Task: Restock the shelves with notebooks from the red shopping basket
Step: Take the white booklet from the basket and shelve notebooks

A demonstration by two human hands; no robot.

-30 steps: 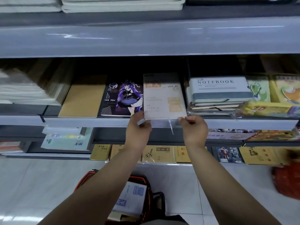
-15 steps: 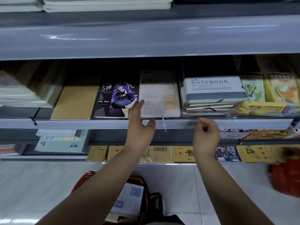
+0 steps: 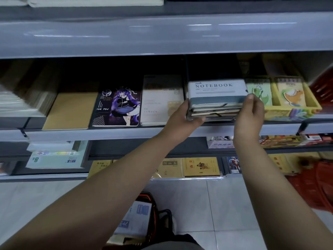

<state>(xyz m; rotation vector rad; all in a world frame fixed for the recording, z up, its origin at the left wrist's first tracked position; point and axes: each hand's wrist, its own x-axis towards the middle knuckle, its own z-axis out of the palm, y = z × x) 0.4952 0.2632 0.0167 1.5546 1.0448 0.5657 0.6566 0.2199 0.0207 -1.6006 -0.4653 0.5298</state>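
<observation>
A stack of white and grey-blue notebooks (image 3: 217, 94), the top one printed NOTEBOOK, sits on the middle shelf (image 3: 111, 133). My left hand (image 3: 182, 118) grips the stack's left end, thumb under its front corner. My right hand (image 3: 249, 112) holds its right end with fingers curled against the side. The pale notebook (image 3: 161, 101) lies flat on the shelf left of the stack. The red shopping basket (image 3: 149, 210) stands on the floor below, between my arms, with a white-and-blue packet inside.
A purple anime notebook (image 3: 118, 107) and a plain brown one (image 3: 70, 110) lie further left. A yellow tray (image 3: 292, 110) of small pads sits to the right. Another red basket (image 3: 317, 184) is at the right edge. Lower shelves hold yellow exercise books (image 3: 201, 166).
Both hands let go of the pale notebook, now lying flat on the shelf, and moved right to take hold of the NOTEBOOK stack by its two ends.
</observation>
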